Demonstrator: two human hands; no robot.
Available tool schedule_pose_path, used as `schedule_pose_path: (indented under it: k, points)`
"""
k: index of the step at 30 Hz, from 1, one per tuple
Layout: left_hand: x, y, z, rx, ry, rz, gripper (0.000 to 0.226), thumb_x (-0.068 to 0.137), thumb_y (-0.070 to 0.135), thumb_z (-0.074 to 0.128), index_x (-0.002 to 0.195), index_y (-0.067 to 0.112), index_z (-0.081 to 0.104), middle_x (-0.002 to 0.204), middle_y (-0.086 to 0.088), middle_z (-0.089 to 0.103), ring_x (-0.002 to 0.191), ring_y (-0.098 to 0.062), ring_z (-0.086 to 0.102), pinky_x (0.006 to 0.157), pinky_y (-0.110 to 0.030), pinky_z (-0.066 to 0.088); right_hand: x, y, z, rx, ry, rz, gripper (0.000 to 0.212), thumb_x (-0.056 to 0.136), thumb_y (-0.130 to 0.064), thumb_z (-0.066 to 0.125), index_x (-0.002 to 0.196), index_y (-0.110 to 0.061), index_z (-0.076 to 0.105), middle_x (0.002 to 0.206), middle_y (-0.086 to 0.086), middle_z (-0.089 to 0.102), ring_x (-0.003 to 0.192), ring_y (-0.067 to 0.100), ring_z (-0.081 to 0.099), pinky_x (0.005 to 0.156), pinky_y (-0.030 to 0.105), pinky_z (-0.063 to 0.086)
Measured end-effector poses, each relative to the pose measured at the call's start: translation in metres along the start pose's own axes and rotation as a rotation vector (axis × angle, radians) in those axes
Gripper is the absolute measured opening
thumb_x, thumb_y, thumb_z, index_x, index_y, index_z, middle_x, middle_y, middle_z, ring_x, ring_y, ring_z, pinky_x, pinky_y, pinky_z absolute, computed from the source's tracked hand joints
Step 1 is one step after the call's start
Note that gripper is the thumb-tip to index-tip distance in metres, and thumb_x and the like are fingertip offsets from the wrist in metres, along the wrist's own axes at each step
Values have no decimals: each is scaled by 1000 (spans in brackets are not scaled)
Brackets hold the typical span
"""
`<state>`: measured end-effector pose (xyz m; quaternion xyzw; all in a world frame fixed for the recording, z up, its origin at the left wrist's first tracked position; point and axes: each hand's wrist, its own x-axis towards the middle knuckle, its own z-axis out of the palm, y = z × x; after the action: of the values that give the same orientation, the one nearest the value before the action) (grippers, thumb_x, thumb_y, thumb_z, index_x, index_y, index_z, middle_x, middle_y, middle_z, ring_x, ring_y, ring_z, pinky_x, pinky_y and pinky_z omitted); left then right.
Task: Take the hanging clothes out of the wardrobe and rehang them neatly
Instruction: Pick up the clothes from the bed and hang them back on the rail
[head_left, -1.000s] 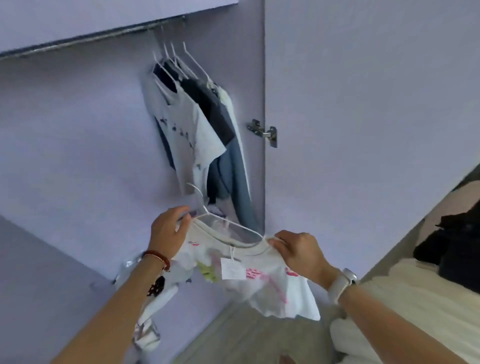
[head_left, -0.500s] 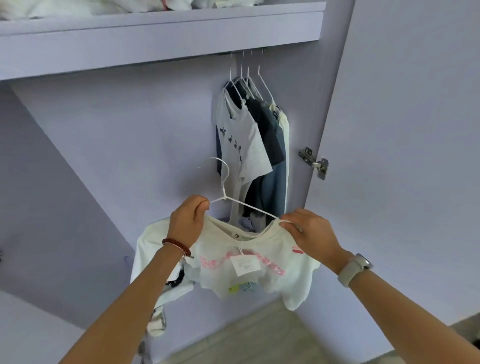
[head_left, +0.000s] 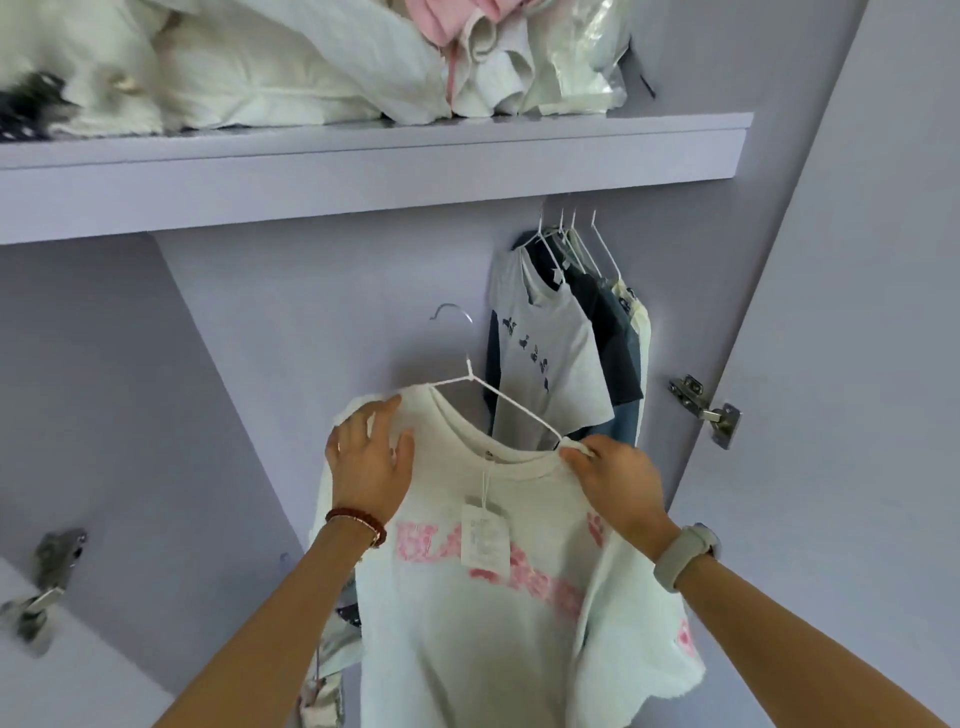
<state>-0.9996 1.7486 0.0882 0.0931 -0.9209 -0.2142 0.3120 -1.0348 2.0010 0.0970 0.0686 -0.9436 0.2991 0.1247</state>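
The white T-shirt (head_left: 483, 613) with pink lettering hangs on a white wire hanger (head_left: 485, 387), held up in front of the open wardrobe, below the shelf (head_left: 363, 171) and just left of the clothes already hanging. A paper tag (head_left: 484, 535) dangles from its collar over the chest. Half a second ago the shirt sat lower and bunched, with its lettering crumpled; now it is raised and drapes flatter, so the pink print reads across the front.

The left hand (head_left: 370, 467) has changed its hold: earlier its fingers were curled round the hanger's left end, and now they lie spread and nearly straight over the shirt's left shoulder, pressing the cloth there rather than gripping it. The right hand (head_left: 618, 483) still pinches the collar edge and the hanger's right end between thumb and fingers (head_left: 574, 453). A beaded bracelet (head_left: 358, 522) sits on the left wrist, a pale watch (head_left: 685, 553) on the right.

Behind the hanger's right arm, the hung garments (head_left: 561, 358) are grouped at the right end of the rail: a grey printed tee in front, darker and blue pieces behind it, a cream one last. Another patterned garment (head_left: 332, 649) droops under the left forearm.

The view has tilted upward since earlier, so the shelf now shows its load of white bedding and pink cloth (head_left: 291, 57). A metal hinge (head_left: 706, 410) sits on the right door, another hinge (head_left: 47, 577) at lower left.
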Motion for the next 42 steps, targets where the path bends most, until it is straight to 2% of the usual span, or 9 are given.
schedule_pose_path:
  k: [6, 12, 15, 17, 25, 28, 31, 35, 42]
  points:
    - [57, 61, -43, 124, 344, 342, 41, 80, 20, 54, 120, 11, 58, 123, -17, 56, 118, -31, 43, 96, -49, 31, 75, -45, -25, 416, 141, 176, 36, 86, -30, 58, 56, -14, 46, 54, 0, 47, 59, 21, 45, 50, 30, 32]
    - [114, 105, -84, 320, 672, 526, 50, 79, 22, 50, 129, 22, 51, 140, -13, 44, 133, -31, 27, 106, -52, 15, 136, -77, -25, 596, 240, 179, 16, 88, -23, 52, 90, -7, 57, 71, 3, 54, 65, 20, 49, 60, 24, 33]
    - [139, 105, -88, 409, 634, 399, 58, 83, 30, 45, 140, 26, 35, 148, -13, 31, 138, -36, 18, 108, -58, 7, 155, -91, -20, 631, 239, 185, 19, 89, -14, 46, 104, -4, 51, 77, 4, 56, 62, 15, 50, 53, 24, 36]
    - [151, 95, -84, 445, 579, 339, 60, 85, 33, 45, 142, 25, 31, 149, -13, 28, 139, -38, 18, 106, -63, 11, 166, -96, -15, 628, 203, 187, 22, 89, -10, 41, 109, -4, 46, 91, 14, 59, 73, 27, 56, 63, 30, 43]
    - [173, 67, -64, 598, 681, 400, 61, 88, 47, 38, 144, 28, 21, 150, -4, 17, 138, -34, 12, 103, -63, 5, 188, -76, 17, 572, 103, 253, 26, 90, -4, 43, 114, 1, 49, 111, 25, 57, 103, 38, 55, 82, 35, 43]
    - [174, 66, -64, 596, 694, 409, 62, 88, 47, 41, 144, 28, 24, 150, -5, 18, 138, -34, 12, 102, -64, 7, 177, -65, 22, 496, 87, 183, 28, 94, -9, 41, 121, -5, 48, 108, 20, 61, 103, 36, 57, 86, 38, 43]
    - [170, 70, -66, 574, 677, 411, 62, 87, 45, 44, 144, 26, 26, 149, -7, 17, 139, -33, 10, 103, -63, 9, 159, -56, 21, 362, 63, 30, 41, 93, -9, 43, 134, -10, 40, 126, 15, 53, 117, 33, 48, 101, 42, 38]
    - [162, 80, -67, 452, 641, 377, 63, 84, 37, 48, 143, 25, 29, 151, -11, 19, 139, -32, 8, 106, -61, 5, 133, -54, -6, 181, 156, -185, 49, 91, -9, 46, 139, -7, 33, 141, 13, 39, 128, 30, 33, 109, 39, 27]
    - [78, 104, 5, -48, 356, 255, 58, 81, 29, 40, 138, 21, 39, 150, -16, 23, 139, -33, 15, 108, -57, 9, 48, -9, -42, -165, 399, -310, 39, 84, -13, 46, 120, -2, 57, 121, 17, 58, 114, 35, 54, 96, 51, 41]
